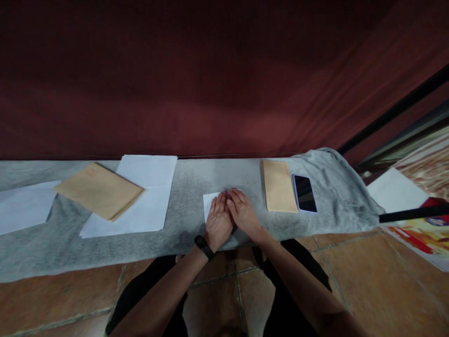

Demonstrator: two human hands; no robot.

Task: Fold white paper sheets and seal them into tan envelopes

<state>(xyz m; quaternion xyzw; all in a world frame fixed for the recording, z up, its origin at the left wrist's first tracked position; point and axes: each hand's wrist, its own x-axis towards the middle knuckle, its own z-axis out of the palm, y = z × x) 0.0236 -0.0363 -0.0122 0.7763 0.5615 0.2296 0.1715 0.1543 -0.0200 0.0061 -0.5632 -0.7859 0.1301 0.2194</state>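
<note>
A small white sheet of paper [207, 202], perhaps folded, lies on the grey cloth in front of me. Both hands rest on top of it and hide most of it. My left hand [219, 222], with a black band on the wrist, lies flat, its fingers stretched forward over the paper. Touching it from the right, my right hand [242, 211] is also laid flat with its fingers extended. Right of the hands is a stack of brown envelopes [280, 187]. To the left, more brown envelopes [98, 189] lie across a stack of white paper [150, 206].
Beside the right-hand envelopes lies a phone [305, 193] with a dark screen. Another white sheet [24, 206] is at the far left. The grey cloth [189, 187] covers a narrow surface backed by a dark red curtain [210, 93]. Dark bars cross the right side.
</note>
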